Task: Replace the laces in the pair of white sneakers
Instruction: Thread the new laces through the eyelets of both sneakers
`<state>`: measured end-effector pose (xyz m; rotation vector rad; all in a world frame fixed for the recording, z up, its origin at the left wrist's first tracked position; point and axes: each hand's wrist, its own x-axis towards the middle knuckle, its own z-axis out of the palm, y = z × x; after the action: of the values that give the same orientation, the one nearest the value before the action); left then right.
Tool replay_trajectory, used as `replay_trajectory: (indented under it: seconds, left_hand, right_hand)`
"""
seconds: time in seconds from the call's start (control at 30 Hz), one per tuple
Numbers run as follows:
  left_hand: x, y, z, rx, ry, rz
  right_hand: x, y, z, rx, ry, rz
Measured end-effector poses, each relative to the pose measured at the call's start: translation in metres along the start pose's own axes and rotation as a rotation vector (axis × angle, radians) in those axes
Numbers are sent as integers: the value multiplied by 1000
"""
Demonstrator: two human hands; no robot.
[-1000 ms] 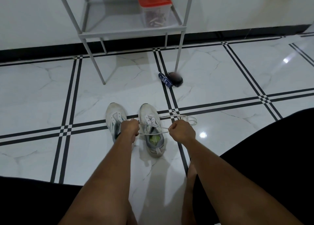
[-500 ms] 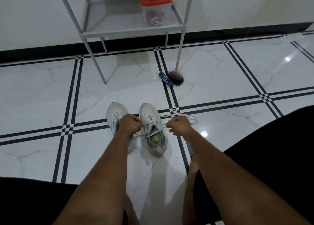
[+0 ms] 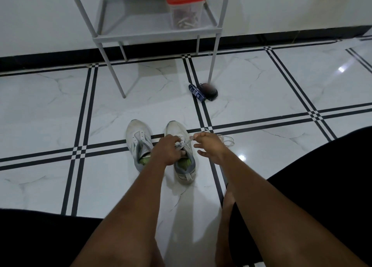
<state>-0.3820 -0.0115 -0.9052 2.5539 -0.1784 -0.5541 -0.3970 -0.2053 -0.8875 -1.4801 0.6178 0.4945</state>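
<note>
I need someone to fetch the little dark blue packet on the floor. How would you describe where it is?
Find the grey metal shelf rack against the wall. At its front right leg lies the dark blue packet, touching a rounded dark object. The packet is slim, flat and printed white.

both forearms extend forward and down, bare. left hand (image 3: 167,149): knuckles up, fingers curled downward in a closed grip. right hand (image 3: 209,145): thumb and forefinger pinched together at the top, remaining fingers loosely curled beneath.
</note>
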Motion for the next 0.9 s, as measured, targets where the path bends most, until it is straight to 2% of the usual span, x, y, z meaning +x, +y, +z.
replay_trajectory:
  seconds: [0.1, 0.23, 0.47, 0.57, 0.63, 0.73, 0.9]
  left_hand:
    - [0, -2, 1, 173, -29, -28]
    - [-1, -4, 2, 280, -112, -35]
    - [4, -3, 0, -41, -181, -147]
    - [7, -4, 3, -121, -207, -204]
    - [5, -7, 3, -143, -173, -260]
    - [0, -6, 2, -118, -71, -237]
    - [-3, 0, -11, 34, -76, -249]
  right_hand:
    - [-1, -4, 9, 34, -58, 15]
    - [3, -1, 17, 96, -27, 14]
    - [9, 3, 25, 156, 17, 67]
    - [3, -1, 25, 153, -14, 78]
    - [-1, -5, 25, 140, -45, 79]
    - [3, 0, 26, 69, -15, 64]
    - [9, 9, 31, -69, 3, 3]
